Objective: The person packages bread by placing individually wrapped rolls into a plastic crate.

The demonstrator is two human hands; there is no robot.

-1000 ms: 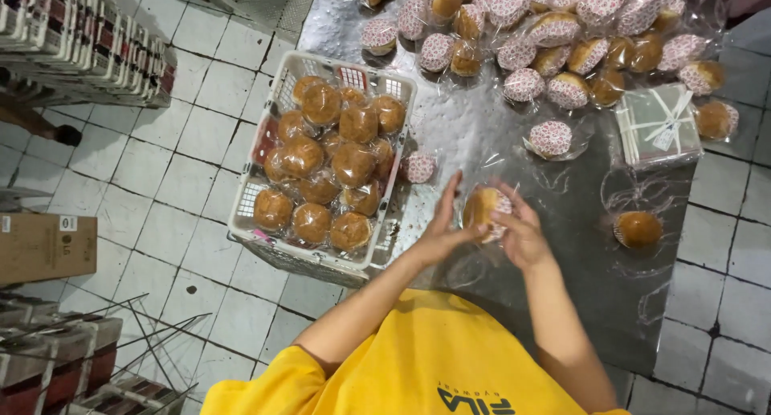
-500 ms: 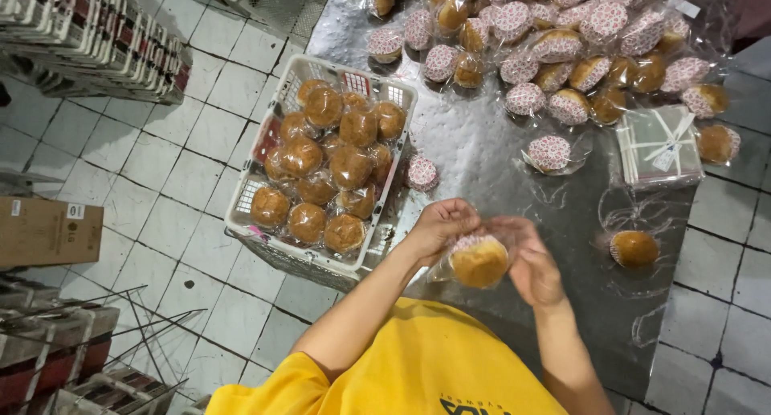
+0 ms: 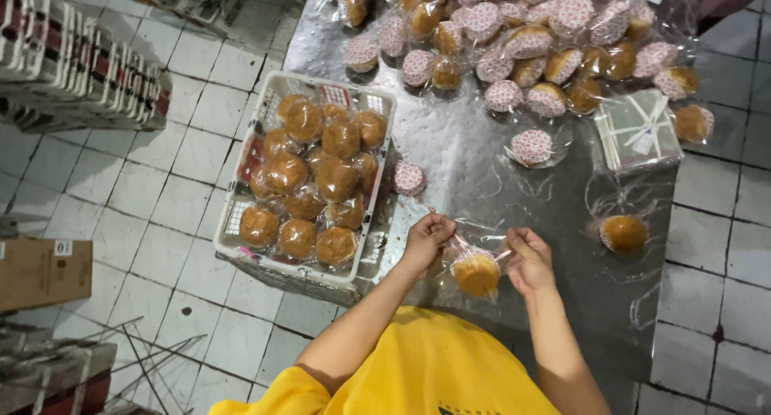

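— What are the hands on?
— The left hand (image 3: 424, 240) and right hand (image 3: 526, 260) pinch the two ends of a clear wrapper around a golden bun (image 3: 476, 273), held above the metal table (image 3: 482, 166).
— And around them?
— A white basket (image 3: 241, 192) of wrapped buns sits to the left; one bagged bun (image 3: 623, 233) lies to the right, a stack of clear bags (image 3: 638, 130) beyond it.

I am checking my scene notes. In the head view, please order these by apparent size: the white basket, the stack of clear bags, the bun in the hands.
1. white basket, clearly largest.
2. stack of clear bags.
3. bagged bun held between the left hand and right hand; it sits nearer the camera, yet looks smaller.
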